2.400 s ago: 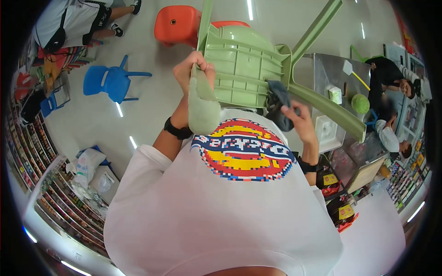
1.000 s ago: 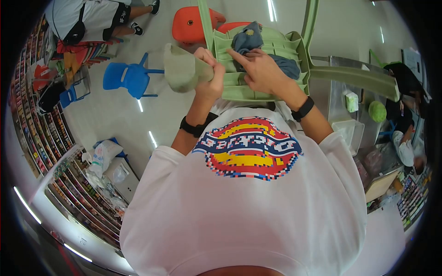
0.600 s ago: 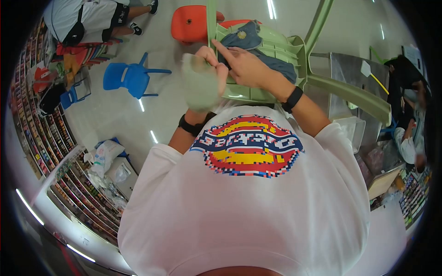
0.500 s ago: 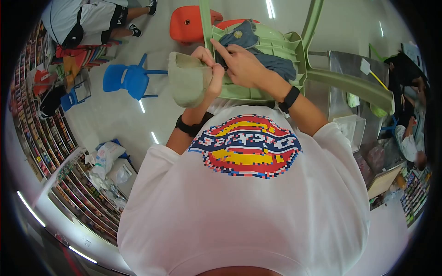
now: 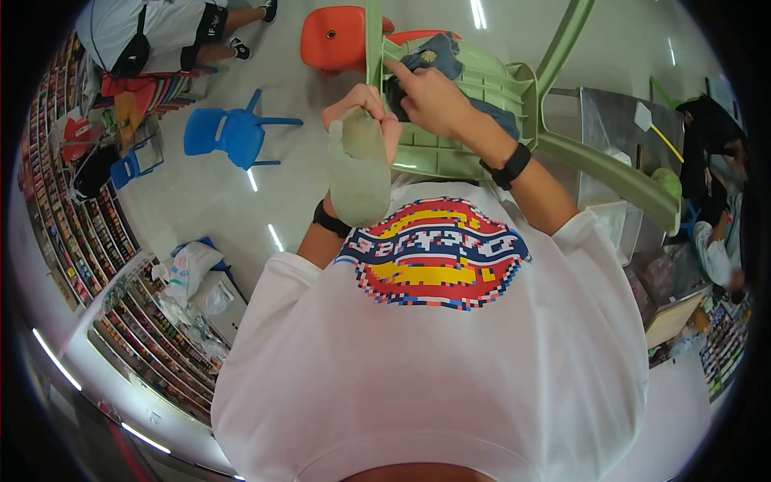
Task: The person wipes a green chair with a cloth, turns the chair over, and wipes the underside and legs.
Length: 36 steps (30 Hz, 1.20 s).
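A light green plastic chair [image 5: 434,154] is tipped over in front of me, with its ribbed underside and legs showing. My left hand [image 5: 365,108] is closed on a pale grey-green cloth [image 5: 360,181], which hangs down towards my shirt. Just right of it, my right hand [image 5: 434,98] lies over the chair's near left leg. Its index finger is stretched out against that leg; the other fingers are partly hidden. A blue-grey cloth [image 5: 438,55] with a pale round patch is bunched on the chair's underside, partly behind my right hand.
A red chair [image 5: 331,40] and a blue chair [image 5: 233,136] stand on the floor beyond. Stocked shelves [image 5: 88,217] curve along the left. A person [image 5: 144,40] stands at upper left. On the right are a metal table [image 5: 598,120], a clear bin [image 5: 622,221] and another person [image 5: 715,233].
My left hand has turned and moved slightly right, and the pale cloth now hangs lower and narrower. The right hand has shifted a little with the chair in view, its index finger still stretched out.
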Each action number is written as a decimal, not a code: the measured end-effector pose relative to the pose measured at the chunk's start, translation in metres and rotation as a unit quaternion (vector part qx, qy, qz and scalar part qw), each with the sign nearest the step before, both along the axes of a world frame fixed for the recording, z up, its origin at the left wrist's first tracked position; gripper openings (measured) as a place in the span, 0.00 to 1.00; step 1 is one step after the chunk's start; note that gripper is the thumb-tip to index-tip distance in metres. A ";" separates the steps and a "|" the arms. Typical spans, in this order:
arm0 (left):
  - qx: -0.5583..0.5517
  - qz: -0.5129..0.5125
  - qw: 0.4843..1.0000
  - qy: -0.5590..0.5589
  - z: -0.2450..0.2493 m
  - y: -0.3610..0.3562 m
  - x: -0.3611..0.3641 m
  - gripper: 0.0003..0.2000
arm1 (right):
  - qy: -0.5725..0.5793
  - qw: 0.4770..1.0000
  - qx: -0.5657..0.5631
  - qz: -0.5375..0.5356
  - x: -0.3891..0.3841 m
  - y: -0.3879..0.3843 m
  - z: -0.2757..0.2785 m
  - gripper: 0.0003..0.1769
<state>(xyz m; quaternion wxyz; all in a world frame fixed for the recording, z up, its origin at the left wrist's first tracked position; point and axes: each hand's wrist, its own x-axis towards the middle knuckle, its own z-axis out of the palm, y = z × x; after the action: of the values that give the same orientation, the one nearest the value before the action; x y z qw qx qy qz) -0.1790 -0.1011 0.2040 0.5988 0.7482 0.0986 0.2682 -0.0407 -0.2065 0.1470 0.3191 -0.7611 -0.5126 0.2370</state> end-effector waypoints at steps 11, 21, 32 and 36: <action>0.063 -0.059 0.996 -0.026 0.021 -0.002 0.027 0.11 | 0.097 0.951 0.141 -0.258 -0.018 0.014 0.033 0.48; 0.081 -0.062 0.993 -0.058 0.021 -0.005 0.033 0.11 | 0.087 0.945 0.214 -0.232 -0.016 0.005 0.028 0.51; 0.012 -0.048 0.999 -0.011 0.013 -0.005 0.009 0.10 | 0.232 0.937 0.197 -0.173 0.004 -0.012 0.011 0.59; -0.015 -0.021 1.000 -0.005 0.011 -0.009 0.003 0.10 | 0.216 0.955 0.197 -0.054 0.008 0.004 0.014 0.61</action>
<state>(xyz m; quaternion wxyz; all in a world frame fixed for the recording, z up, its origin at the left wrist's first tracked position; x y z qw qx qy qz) -0.1761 -0.1100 0.2154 0.6157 0.7398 0.0838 0.2581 -0.0331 -0.2025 0.1610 0.5780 -0.6401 -0.4263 0.2727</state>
